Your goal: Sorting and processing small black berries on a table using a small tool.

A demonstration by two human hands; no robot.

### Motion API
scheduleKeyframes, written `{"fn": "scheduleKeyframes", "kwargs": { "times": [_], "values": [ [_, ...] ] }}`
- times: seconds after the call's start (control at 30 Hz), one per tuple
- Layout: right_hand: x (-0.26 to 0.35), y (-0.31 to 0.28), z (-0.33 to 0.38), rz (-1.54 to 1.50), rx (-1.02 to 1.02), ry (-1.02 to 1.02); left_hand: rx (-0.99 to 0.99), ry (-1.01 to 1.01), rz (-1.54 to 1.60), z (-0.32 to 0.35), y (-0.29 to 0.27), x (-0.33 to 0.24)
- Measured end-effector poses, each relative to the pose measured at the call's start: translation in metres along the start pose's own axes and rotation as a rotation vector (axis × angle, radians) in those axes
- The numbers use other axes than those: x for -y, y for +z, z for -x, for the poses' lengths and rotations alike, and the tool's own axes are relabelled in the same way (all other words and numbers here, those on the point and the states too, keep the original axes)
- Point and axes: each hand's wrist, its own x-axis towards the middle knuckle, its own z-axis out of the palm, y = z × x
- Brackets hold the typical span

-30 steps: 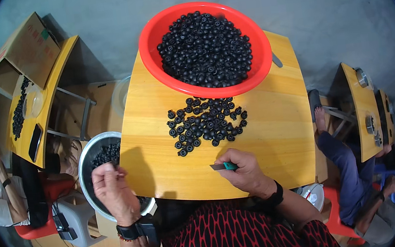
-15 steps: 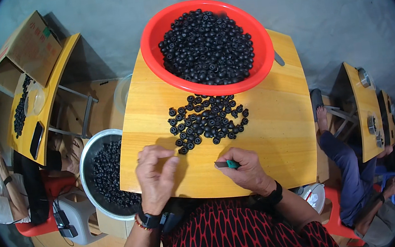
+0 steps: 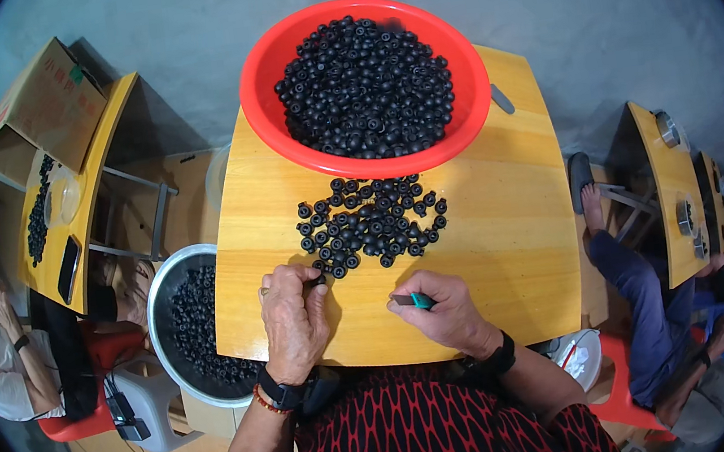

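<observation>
Patience helps here: my left hand (image 3: 294,320) pinches one black cap (image 3: 318,279) at the near edge of the loose pile (image 3: 371,222) on the worktop (image 3: 508,235), while my right hand (image 3: 445,311) grips what looks like a green-handled tool (image 3: 419,301), so I pick singly.

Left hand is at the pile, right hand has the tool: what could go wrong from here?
The loose pile lies unguarded on the table; a sweep of the left hand could roll parts off. The red basin overhangs the far edge and might tip if bumped. The tool in the right hand points toward the left fingers.
</observation>
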Motion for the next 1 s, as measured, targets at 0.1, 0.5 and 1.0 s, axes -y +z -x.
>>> {"fn": "scheduleKeyframes", "kwargs": {
  "times": [0.1,0.5,1.0],
  "values": [
    [0.0,0.0,0.0,-0.038,-0.004,0.011,-0.003,-0.042,0.155,0.004,0.0,0.0],
    [0.029,-0.009,-0.006,-0.176,0.06,0.047,0.139,-0.465,1.523,0.002,0.003,-0.036],
    [0.039,-0.011,-0.011,0.142,0.085,-0.26,0.196,-0.539,1.699,0.004,0.015,-0.023]
  ]
}}
